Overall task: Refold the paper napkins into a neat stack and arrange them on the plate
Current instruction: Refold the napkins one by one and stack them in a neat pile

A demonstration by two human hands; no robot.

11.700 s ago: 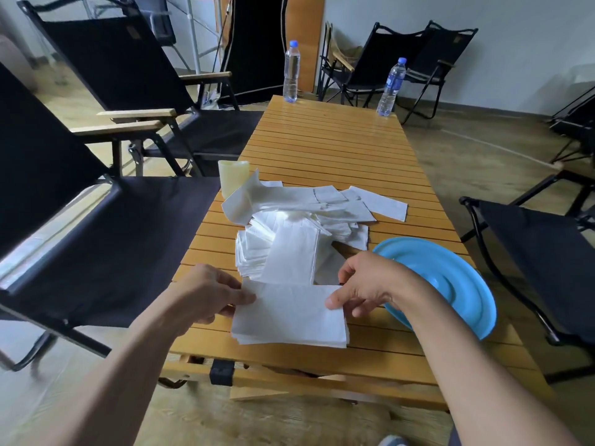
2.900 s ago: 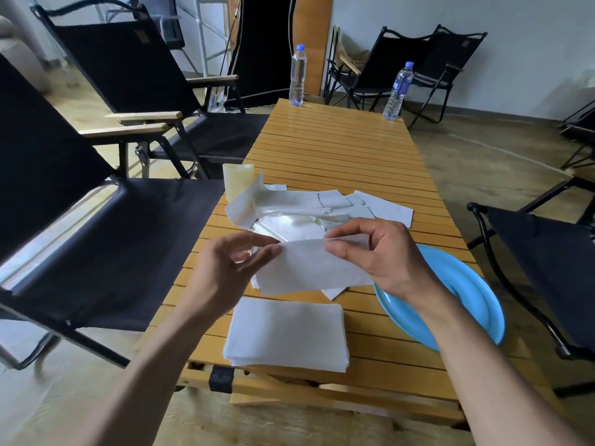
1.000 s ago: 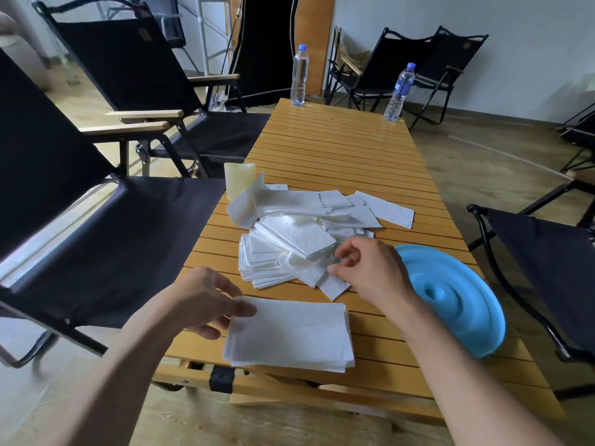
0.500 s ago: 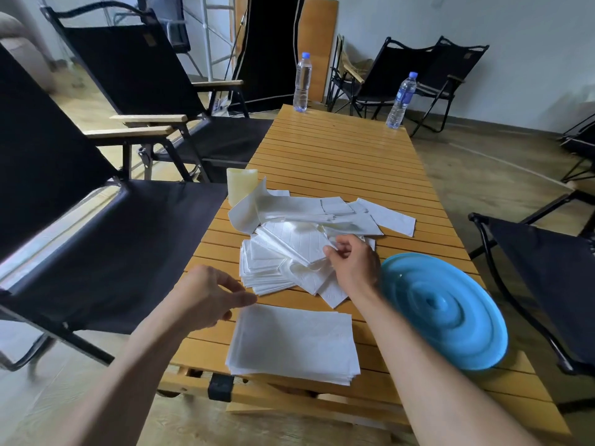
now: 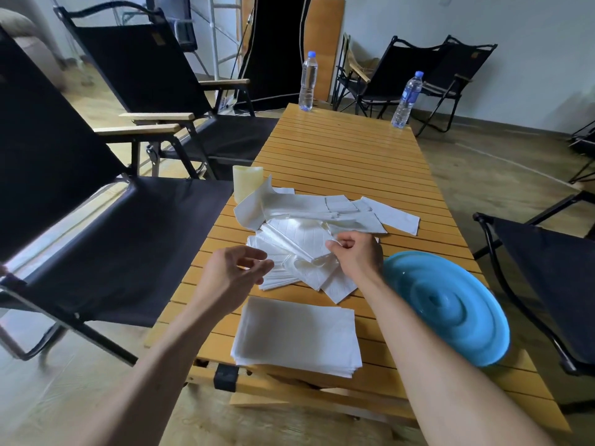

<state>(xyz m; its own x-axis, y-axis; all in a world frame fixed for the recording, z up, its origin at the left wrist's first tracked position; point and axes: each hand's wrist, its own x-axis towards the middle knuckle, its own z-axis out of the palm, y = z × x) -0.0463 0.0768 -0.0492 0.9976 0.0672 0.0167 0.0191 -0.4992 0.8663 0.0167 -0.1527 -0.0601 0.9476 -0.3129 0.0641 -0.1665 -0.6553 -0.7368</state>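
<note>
A loose pile of white paper napkins (image 5: 299, 243) lies in the middle of the slatted wooden table (image 5: 347, 156). My right hand (image 5: 355, 254) pinches the edge of a napkin on top of that pile. My left hand (image 5: 233, 273) hovers just left of the pile, fingers loosely curled, holding nothing. A neat stack of folded napkins (image 5: 297, 336) sits near the table's front edge, below both hands. The blue plate (image 5: 447, 304) lies at the right front of the table, upside down by the look of its raised rings, with nothing on it.
A pale yellow cup (image 5: 246, 185) stands at the table's left edge behind the pile. Two water bottles (image 5: 308, 82) (image 5: 406, 99) stand at the far end. Black folding chairs (image 5: 106, 220) (image 5: 553, 284) flank the table on both sides.
My right hand has closed on a napkin at the top of the loose pile. My left hand has left the folded stack and risen towards the pile.
</note>
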